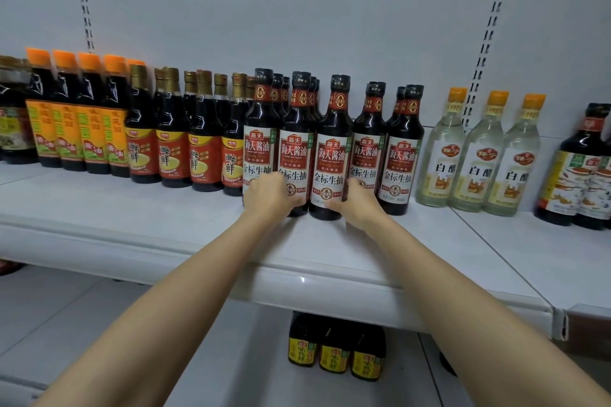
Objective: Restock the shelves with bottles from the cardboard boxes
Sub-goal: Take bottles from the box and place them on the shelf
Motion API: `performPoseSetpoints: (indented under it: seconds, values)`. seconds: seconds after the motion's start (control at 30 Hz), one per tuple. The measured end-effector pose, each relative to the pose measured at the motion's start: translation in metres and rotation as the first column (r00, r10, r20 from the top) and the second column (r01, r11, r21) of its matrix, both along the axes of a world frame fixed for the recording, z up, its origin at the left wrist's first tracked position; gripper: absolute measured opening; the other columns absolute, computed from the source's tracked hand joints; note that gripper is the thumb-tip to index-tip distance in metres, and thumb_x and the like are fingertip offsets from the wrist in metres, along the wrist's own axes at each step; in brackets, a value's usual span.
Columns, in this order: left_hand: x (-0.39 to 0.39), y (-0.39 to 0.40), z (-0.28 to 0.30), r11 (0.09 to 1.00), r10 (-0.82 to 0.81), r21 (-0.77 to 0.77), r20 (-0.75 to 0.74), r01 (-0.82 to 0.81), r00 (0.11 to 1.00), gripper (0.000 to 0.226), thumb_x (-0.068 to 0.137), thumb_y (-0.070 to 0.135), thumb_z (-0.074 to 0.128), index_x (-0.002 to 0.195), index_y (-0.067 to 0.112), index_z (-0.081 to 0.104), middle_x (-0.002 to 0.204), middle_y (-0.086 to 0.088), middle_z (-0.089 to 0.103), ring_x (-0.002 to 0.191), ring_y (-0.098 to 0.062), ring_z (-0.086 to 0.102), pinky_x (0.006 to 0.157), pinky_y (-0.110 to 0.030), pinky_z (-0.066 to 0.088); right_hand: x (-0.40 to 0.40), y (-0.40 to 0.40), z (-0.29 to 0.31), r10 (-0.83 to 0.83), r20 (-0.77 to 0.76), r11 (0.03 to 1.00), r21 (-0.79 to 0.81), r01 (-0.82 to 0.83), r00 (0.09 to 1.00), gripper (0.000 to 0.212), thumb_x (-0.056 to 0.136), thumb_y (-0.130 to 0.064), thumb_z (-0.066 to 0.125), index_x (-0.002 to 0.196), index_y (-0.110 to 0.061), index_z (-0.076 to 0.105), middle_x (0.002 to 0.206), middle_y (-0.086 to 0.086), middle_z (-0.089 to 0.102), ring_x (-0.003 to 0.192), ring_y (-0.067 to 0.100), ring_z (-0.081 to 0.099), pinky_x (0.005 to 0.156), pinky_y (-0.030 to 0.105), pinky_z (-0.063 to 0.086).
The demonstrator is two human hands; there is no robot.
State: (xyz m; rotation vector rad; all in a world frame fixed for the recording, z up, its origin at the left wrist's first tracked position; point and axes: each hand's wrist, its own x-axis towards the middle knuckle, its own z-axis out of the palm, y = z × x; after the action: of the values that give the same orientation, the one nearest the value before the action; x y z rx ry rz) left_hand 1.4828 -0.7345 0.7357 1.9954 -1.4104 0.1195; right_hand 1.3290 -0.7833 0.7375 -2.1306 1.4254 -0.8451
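two bare hands reach onto the white shelf (185,208) among the dark soy sauce bottles. the left hand (267,196) curls its fingers round the base of the second soy sauce bottle (296,145) in the front row. the right hand (358,205) grips the low part of the middle soy sauce bottle (330,155), which stands upright on the shelf, a little forward of its neighbours. clear vinegar bottles (479,155) stand to the right, orange-capped bottles (76,116) far left, and yellow-labelled bottles (334,350) sit on the lower shelf.
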Motion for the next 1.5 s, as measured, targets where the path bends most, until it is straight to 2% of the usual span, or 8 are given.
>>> performPoseSetpoints:
  seconds: [0.23,0.47,0.57,0.63,0.7,0.83,1.17,1.5]
  values:
    - [0.0,-0.001,-0.01,0.996,-0.014,-0.086,-0.012,0.013,1.0,0.037,0.079,0.044,0.071,0.094,0.011,0.067,0.095,-0.005,0.068,0.09,-0.025,0.062,0.069,-0.033,0.049,-0.001,0.001,-0.006,-0.013,-0.045,1.0,-0.002,0.013,0.999,0.043,0.095,-0.028,0.057,0.13,-0.006,0.048,0.13,0.007,0.055,0.116,0.024,0.052,0.091,0.03,0.042]
    - [0.006,0.011,-0.003,0.992,-0.089,0.083,-0.018,0.09,0.996,0.044,0.081,0.038,0.072,0.111,0.008,0.06,0.107,-0.006,0.063,0.1,-0.024,0.058,0.073,-0.029,0.043,-0.011,0.012,-0.003,-0.011,-0.087,0.995,0.095,0.019,0.996,0.089,0.092,-0.038,0.06,0.151,-0.001,0.005,0.155,0.009,0.029,0.139,0.027,0.033,0.109,0.035,0.032]
    - [0.002,0.02,0.006,0.965,-0.186,0.166,-0.105,0.202,0.977,0.03,0.081,0.026,0.072,0.104,0.01,0.061,0.098,-0.003,0.063,0.088,-0.018,0.054,0.071,-0.025,0.042,-0.013,0.025,0.004,0.023,-0.077,0.999,0.05,-0.019,0.997,0.084,0.089,-0.036,0.064,0.149,-0.004,0.015,0.153,0.008,0.031,0.139,0.026,0.034,0.112,0.037,0.032]
    - [-0.004,0.027,0.01,0.965,-0.193,0.146,-0.164,0.217,0.967,0.009,0.084,0.016,0.065,0.082,0.012,0.058,0.082,-0.001,0.061,0.081,-0.018,0.053,0.063,-0.024,0.041,-0.011,0.035,0.007,0.016,-0.045,1.0,0.005,-0.016,0.999,0.079,0.085,-0.039,0.068,0.145,-0.008,0.026,0.15,0.009,0.035,0.134,0.026,0.039,0.11,0.043,0.036]
    - [-0.013,0.037,0.012,0.975,-0.184,0.089,-0.202,0.205,0.962,0.019,0.088,0.008,0.055,0.071,0.013,0.049,0.071,0.001,0.053,0.08,-0.021,0.053,0.059,-0.026,0.04,-0.007,0.05,0.009,0.015,-0.052,0.999,-0.038,-0.017,0.999,0.073,0.086,-0.041,0.067,0.142,-0.01,0.031,0.147,0.008,0.034,0.13,0.025,0.042,0.107,0.042,0.038]
    - [-0.023,0.063,0.013,0.986,-0.168,-0.061,-0.249,0.158,0.954,0.014,0.088,0.004,0.048,0.101,0.007,0.055,0.097,-0.003,0.056,0.096,-0.022,0.052,0.08,-0.033,0.043,0.007,0.083,0.006,0.111,-0.092,0.984,-0.131,-0.122,0.99,0.067,0.09,-0.04,0.063,0.14,-0.009,0.032,0.145,0.008,0.032,0.126,0.024,0.042,0.099,0.034,0.038]
    - [0.047,0.151,-0.011,0.983,0.182,0.0,-0.159,-0.185,0.97,0.037,0.085,0.028,0.06,0.118,0.014,0.051,0.126,-0.009,0.051,0.119,-0.028,0.046,0.096,-0.045,0.042,0.091,0.164,-0.015,0.35,-0.185,0.909,-0.171,-0.381,0.918,0.068,0.089,-0.035,0.061,0.144,-0.011,0.028,0.145,0.008,0.03,0.131,0.025,0.036,0.104,0.038,0.037]
    - [0.201,0.286,-0.02,0.872,0.477,0.261,-0.265,-0.414,0.838,0.064,0.088,0.036,0.054,0.14,0.007,0.03,0.14,-0.019,0.03,0.131,-0.037,0.028,0.104,-0.047,0.034,0.256,0.265,-0.018,0.611,-0.317,0.719,-0.162,-0.676,0.725,0.068,0.09,-0.035,0.059,0.146,-0.015,0.027,0.149,0.006,0.03,0.136,0.025,0.029,0.106,0.044,0.032]
